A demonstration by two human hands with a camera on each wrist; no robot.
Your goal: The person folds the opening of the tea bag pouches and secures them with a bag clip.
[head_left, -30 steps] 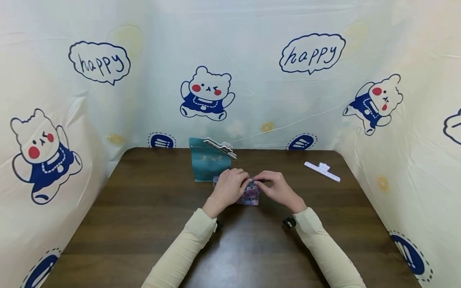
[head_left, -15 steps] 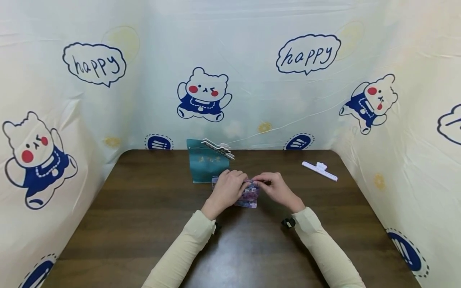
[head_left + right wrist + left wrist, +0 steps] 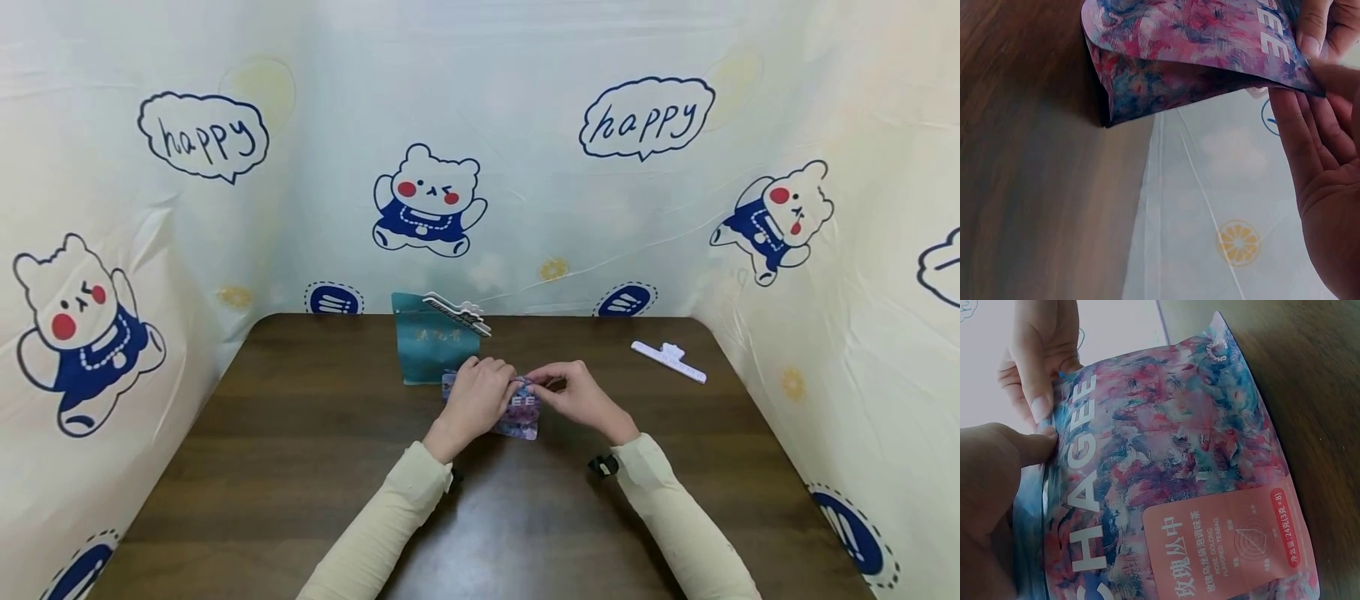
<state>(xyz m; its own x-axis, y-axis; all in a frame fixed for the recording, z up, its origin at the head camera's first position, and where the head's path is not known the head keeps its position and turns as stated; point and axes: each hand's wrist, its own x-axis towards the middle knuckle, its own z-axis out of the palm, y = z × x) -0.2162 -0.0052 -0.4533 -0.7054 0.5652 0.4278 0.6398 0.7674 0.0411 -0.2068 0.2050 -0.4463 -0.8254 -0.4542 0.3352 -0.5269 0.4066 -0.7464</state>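
A tea bag pouch (image 3: 517, 417) in pink, purple and blue, printed with CHAGEE, stands on the table in front of me. The left wrist view shows the pouch's face (image 3: 1166, 450) and its pink label. With thumb and fingers, my left hand (image 3: 480, 396) pinches the top edge and covers much of the pouch in the head view. My right hand (image 3: 577, 400) pinches the same edge at its right-hand corner. Seen from the right wrist, the pouch's side gusset (image 3: 1166, 87) is folded inward beneath the gripped corner.
Behind and left of the pouch stands a teal bag (image 3: 435, 350), a white and black clip (image 3: 457, 314) slanting across its top. A white sealing clip (image 3: 669, 361) lies at the table's (image 3: 300, 467) back right. A printed cloth (image 3: 525, 192) hangs around the back and sides.
The pouch's lower edge sits slightly nearer to me, and more of its lettering shows. Both hands keep their pinch on the top edge. The head view has shifted a little.
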